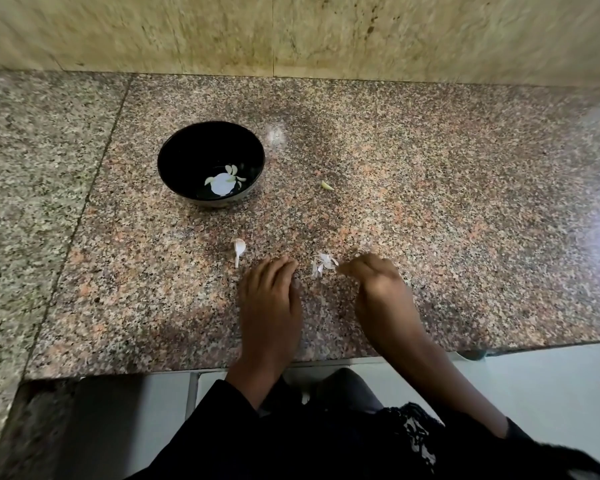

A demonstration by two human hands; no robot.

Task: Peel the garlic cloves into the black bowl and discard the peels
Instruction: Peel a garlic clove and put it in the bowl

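Observation:
The black bowl stands on the granite counter at centre left, with several peeled garlic cloves in its bottom. One peeled clove lies loose on the counter to the bowl's right. A white garlic remnant with a stalk lies near my left hand. A small heap of white peels sits between my hands. My left hand rests flat on the counter with its fingers straight. My right hand has its fingers curled, the fingertips touching the edge of the peels.
The speckled granite counter ends at a front edge just below my hands, with a pale floor beneath. A beige stone wall closes the back. A seam runs down the counter left of the bowl.

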